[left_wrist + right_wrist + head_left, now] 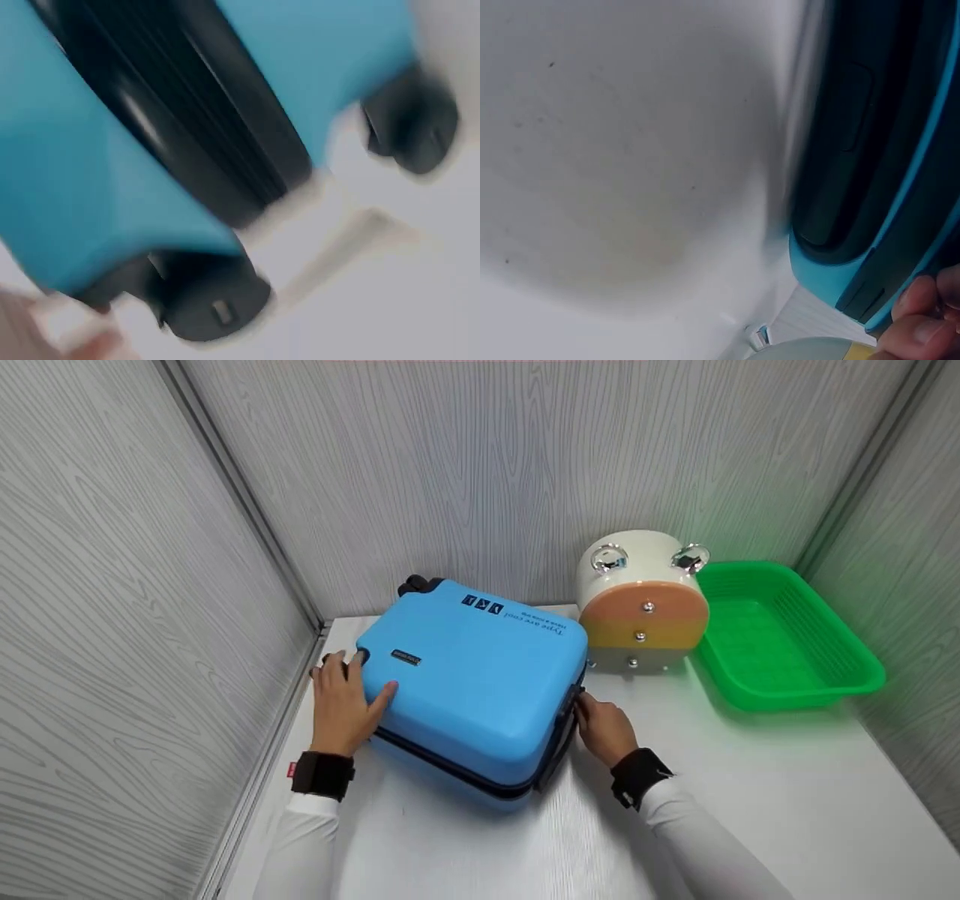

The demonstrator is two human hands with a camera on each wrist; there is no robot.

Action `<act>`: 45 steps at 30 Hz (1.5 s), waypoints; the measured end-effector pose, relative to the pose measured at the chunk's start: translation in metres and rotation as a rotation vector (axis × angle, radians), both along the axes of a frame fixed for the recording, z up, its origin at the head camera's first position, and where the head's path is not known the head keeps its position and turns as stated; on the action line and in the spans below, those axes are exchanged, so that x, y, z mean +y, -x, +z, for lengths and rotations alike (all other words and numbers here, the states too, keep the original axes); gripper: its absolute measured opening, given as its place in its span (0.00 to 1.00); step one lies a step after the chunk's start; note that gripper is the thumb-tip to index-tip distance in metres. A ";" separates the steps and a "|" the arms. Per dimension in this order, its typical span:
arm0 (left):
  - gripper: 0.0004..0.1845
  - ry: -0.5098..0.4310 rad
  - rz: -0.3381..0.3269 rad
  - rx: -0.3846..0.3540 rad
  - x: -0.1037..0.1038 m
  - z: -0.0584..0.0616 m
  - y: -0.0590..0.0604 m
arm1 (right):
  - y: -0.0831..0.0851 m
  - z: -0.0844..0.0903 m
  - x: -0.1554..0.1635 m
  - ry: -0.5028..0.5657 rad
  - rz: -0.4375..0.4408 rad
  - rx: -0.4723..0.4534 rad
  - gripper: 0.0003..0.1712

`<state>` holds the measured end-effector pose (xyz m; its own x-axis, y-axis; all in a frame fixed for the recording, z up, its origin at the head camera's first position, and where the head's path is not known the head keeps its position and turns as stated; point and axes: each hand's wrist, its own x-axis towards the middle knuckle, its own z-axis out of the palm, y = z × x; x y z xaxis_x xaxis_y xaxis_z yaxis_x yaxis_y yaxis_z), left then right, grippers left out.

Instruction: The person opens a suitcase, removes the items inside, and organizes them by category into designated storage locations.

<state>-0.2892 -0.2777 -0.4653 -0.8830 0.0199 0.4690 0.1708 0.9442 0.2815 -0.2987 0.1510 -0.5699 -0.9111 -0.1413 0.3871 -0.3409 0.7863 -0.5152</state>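
A light blue hard-shell suitcase lies flat on the white table, its wheeled end to the left and its black-trimmed end to the right. My left hand rests on the left near corner with spread fingers, beside a black wheel. In the left wrist view only a blurred bit of that hand shows at the lower left. At the right end my right hand has curled fingers at the edge, by the black trim. Its fingertips pinch there; what exact part they hold is hidden.
A white cabinet with colored drawers and silver ring ears stands behind, right of the suitcase. A green plastic basket sits further right. Grey wood-patterned walls enclose the table at the back and both sides.
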 end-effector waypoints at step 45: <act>0.72 0.142 -0.154 -0.026 -0.022 -0.007 0.008 | -0.138 0.012 -0.090 -0.050 0.355 0.219 0.17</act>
